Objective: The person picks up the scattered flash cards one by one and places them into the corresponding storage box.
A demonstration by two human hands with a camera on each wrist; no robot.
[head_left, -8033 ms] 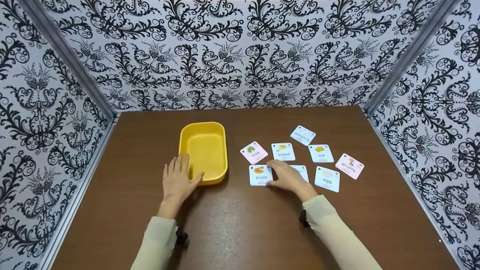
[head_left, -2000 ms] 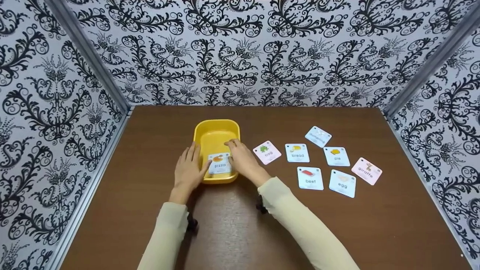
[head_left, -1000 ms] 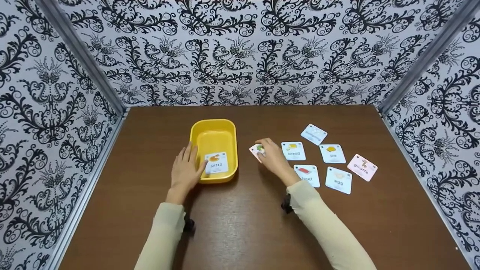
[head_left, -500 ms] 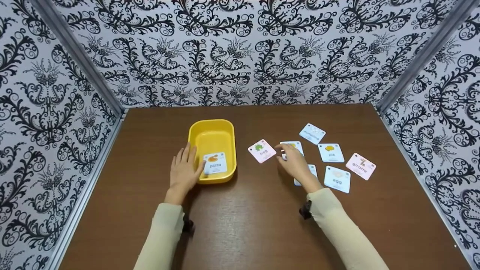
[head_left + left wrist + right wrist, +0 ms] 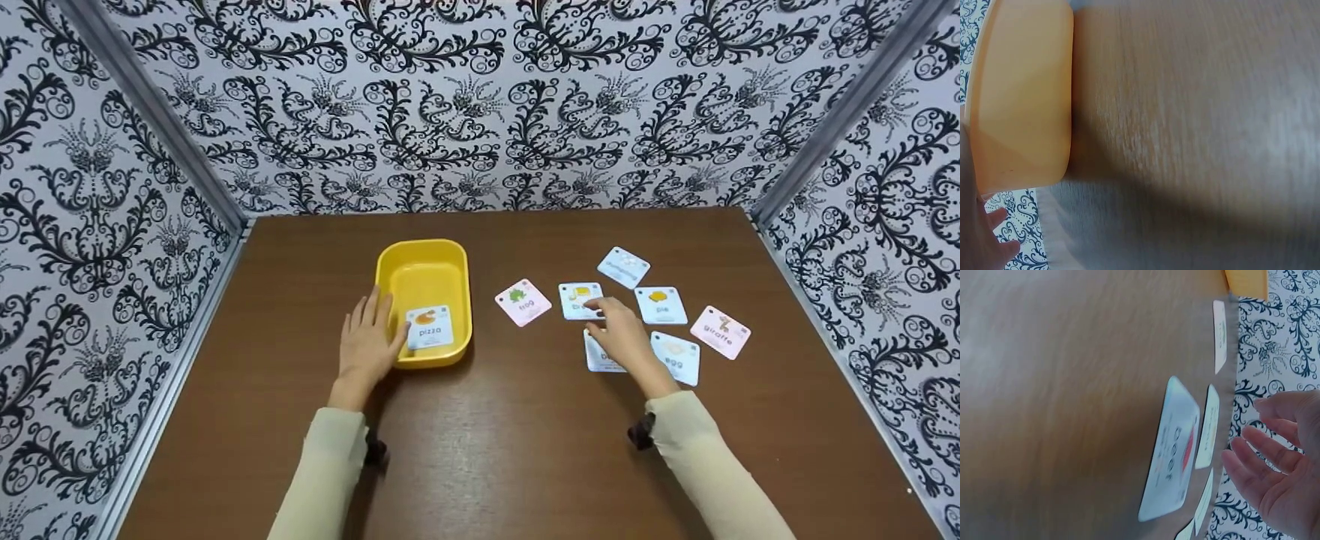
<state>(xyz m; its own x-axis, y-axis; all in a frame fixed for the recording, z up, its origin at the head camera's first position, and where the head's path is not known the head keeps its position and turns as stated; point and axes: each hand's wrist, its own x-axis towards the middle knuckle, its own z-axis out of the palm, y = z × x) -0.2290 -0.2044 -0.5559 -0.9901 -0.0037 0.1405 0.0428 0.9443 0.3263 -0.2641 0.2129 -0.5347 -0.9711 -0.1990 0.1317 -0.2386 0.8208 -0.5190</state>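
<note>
My left hand [image 5: 366, 341] rests on the near left rim of the yellow tray [image 5: 459, 300], fingers straight and thumb reaching over the near end. A pizza card [image 5: 431, 328] lies flat in the tray's near part. My right hand [image 5: 624, 335] hovers with fingers loosely bent and nothing in them, over the right side of the beef card [image 5: 598, 356]. Its fingertips overlap the corner of the bread card [image 5: 576, 294] in the head view. In the right wrist view the beef card [image 5: 1171, 453] lies below that hand [image 5: 1280, 467].
A pink frog card [image 5: 523, 303] lies between the tray and the bread card. Farther right are a pie card [image 5: 661, 306], an egg card [image 5: 679, 358], a pink giraffe card [image 5: 720, 332] and a dumpling card [image 5: 624, 267]. Patterned walls [image 5: 465, 112] border the brown table [image 5: 480, 450].
The pizza card went from the table into the tray. Afterwards my right hand came to the frog card, then moved right past the bread card to the beef card. My left hand stays at the tray.
</note>
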